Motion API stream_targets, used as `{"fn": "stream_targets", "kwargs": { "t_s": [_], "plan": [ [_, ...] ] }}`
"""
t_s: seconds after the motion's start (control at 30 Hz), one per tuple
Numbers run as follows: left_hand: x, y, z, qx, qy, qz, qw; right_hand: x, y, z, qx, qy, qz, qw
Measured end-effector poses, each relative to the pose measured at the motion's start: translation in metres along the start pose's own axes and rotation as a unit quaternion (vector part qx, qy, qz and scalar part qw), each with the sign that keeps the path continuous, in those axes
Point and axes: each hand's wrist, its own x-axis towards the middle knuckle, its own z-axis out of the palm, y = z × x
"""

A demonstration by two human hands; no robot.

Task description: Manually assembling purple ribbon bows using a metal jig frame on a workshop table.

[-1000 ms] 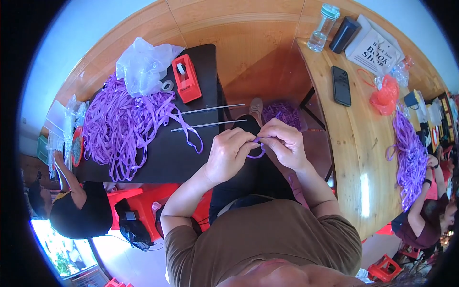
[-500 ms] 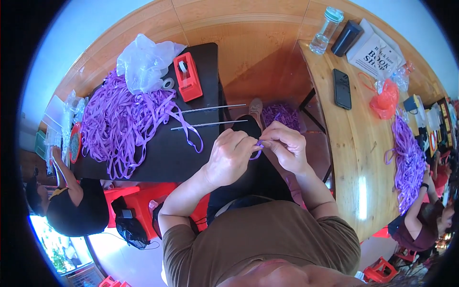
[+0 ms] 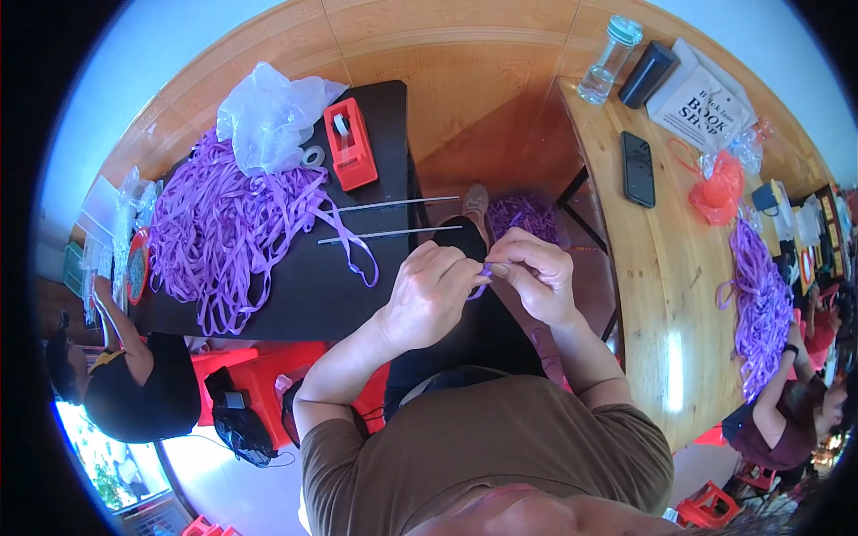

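Between the fingertips of both hands, above my lap, is a small piece of purple ribbon point(image 3: 480, 290) with a short loop hanging below. My left hand point(image 3: 431, 295) pinches it from the left, and my right hand point(image 3: 539, 279) grips it from the right with thumb and fingers pressed together. How the ribbon is folded or knotted under the fingers is hidden. To the left, a large heap of purple ribbons point(image 3: 228, 228) covers much of the black table point(image 3: 357, 299). Two thin metal rods point(image 3: 393, 235) stick out over that table's edge toward my hands.
A red tape dispenser point(image 3: 354, 152) and clear plastic bag point(image 3: 268, 121) lie by the heap. On the wooden table point(image 3: 657, 295) at right are a phone point(image 3: 638, 168), a water bottle point(image 3: 608, 62) and more ribbons point(image 3: 760, 308). Purple pieces point(image 3: 523, 219) fill a floor container. People sit at both sides.
My hands stay almost in place, still pinching the ribbon; the loop below them shows slightly smaller. The rest looks the same apart from a slight shift of the view.
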Motion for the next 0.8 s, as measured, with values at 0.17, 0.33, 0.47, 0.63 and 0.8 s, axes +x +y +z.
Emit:
{"fn": "stream_targets", "kwargs": {
  "t_s": [0.17, 0.33, 0.47, 0.63, 0.8],
  "plan": [
    [0.000, -0.001, 0.000, -0.001, -0.004, -0.002, 1.000, 0.000, -0.002, 0.000, 0.014, -0.007, 0.007, 1.000],
    [-0.004, -0.003, 0.002, 0.027, -0.006, 0.032, 0.999, 0.005, -0.008, -0.001, -0.037, -0.025, -0.027, 0.999],
    [-0.001, 0.001, -0.001, 0.031, -0.005, 0.053, 0.998, 0.008, -0.008, -0.005, -0.038, -0.056, -0.039, 0.997],
    [-0.004, -0.002, 0.000, 0.021, -0.020, 0.058, 0.998, 0.005, -0.014, -0.007, -0.018, -0.088, 0.045, 0.995],
    [0.001, -0.002, -0.006, -0.163, -0.015, -0.161, 0.973, 0.007, -0.012, -0.010, -0.077, -0.016, 0.027, 0.997]
  ]
}}
